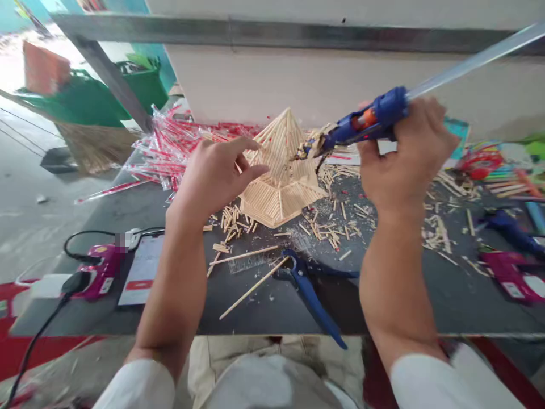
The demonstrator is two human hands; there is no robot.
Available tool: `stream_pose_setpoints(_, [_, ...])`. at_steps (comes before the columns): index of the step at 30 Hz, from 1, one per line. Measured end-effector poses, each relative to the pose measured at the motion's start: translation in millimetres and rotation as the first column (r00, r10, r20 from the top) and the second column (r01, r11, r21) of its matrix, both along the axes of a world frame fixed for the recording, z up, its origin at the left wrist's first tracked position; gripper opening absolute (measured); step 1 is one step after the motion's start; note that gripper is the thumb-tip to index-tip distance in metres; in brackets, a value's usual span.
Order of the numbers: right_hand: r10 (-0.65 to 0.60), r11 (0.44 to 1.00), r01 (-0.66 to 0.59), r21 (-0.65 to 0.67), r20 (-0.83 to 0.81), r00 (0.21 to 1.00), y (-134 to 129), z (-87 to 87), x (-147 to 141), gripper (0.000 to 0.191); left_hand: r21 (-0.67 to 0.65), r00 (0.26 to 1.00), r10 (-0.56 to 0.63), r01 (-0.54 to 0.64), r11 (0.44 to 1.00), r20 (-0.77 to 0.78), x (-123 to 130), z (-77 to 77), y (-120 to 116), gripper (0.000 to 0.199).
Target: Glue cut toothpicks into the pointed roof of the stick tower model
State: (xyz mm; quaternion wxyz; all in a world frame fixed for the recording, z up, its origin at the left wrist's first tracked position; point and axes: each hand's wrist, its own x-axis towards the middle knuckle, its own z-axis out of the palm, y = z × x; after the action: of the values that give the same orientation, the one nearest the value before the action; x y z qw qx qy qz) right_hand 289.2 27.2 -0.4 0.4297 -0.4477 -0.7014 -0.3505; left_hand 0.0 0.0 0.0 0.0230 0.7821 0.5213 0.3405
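Observation:
A pointed cone-like model of thin wooden sticks point(279, 196) stands on the dark table with a wide angular base. My right hand point(402, 145) grips a blue glue gun point(361, 122), a long clear glue stick rising from its back. The gun's dirty nozzle points left, close to the model's right side. My left hand point(217, 176) is at the model's left side, thumb and fingers apart with nothing seen between them; whether the fingertips touch the sticks is unclear.
Blue cutters point(313, 295) and loose sticks point(251, 289) lie in front of the model. Cut stick pieces surround it. A phone point(140, 270) and pink power strip point(102, 272) are left; red-and-clear wrapped packets point(170, 147) lie behind left. Another blue tool point(513, 233) is at right.

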Motion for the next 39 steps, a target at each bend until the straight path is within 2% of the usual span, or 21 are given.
stream_pose_setpoints(9, [0.012,0.990,-0.014,-0.140,-0.017,1.000,-8.8,1.6,0.8,0.031,-0.004,1.000,-0.011,0.011,1.000,0.010,0.3,-0.1,1.1,0.037])
stream_pose_setpoints(22, [0.007,0.942,-0.027,-0.334,-0.061,0.998,-17.8,9.9,8.1,0.032,-0.017,1.000,-0.017,0.017,1.000,0.015,-0.4,1.8,0.9,0.037])
stream_pose_setpoints(27, [0.012,0.922,-0.103,-0.373,-0.237,0.971,-20.4,15.1,16.2,0.033,-0.020,0.994,-0.055,0.058,0.998,0.094,0.1,2.2,-1.3,0.039])
stream_pose_setpoints(30, [-0.074,0.900,-0.067,-0.431,-0.301,0.951,-14.9,15.8,29.8,0.041,-0.037,0.982,-0.102,0.110,0.993,0.159,0.1,4.1,-3.5,0.040])
stream_pose_setpoints(32, [-0.228,0.820,0.037,-0.571,-0.267,0.936,-6.1,11.3,44.5,0.048,-0.045,0.973,-0.123,0.134,0.990,0.196,-0.4,5.2,-4.5,0.040])
stream_pose_setpoints(33, [-0.330,0.740,0.107,-0.664,-0.220,0.918,-0.2,6.8,52.7,0.049,-0.051,0.970,-0.128,0.142,0.989,0.208,-0.6,5.6,-4.9,0.039])
stream_pose_setpoints(35, [-0.482,0.532,0.220,-0.818,-0.079,0.873,13.0,-6.2,67.9,0.051,-0.062,0.966,-0.135,0.152,0.986,0.220,-0.5,5.8,-5.0,0.036])
stream_pose_setpoints(37, [-0.535,0.337,0.264,-0.904,0.047,0.843,26.2,-22.7,78.8,0.046,-0.059,0.967,-0.139,0.155,0.986,0.212,0.5,5.4,-4.8,0.034])
stream_pose_setpoints(39, [-0.531,0.189,0.272,-0.944,0.135,0.837,37.1,-38.5,84.3,0.037,-0.034,0.973,-0.141,0.149,0.988,0.185,2.2,4.5,-4.6,0.033])
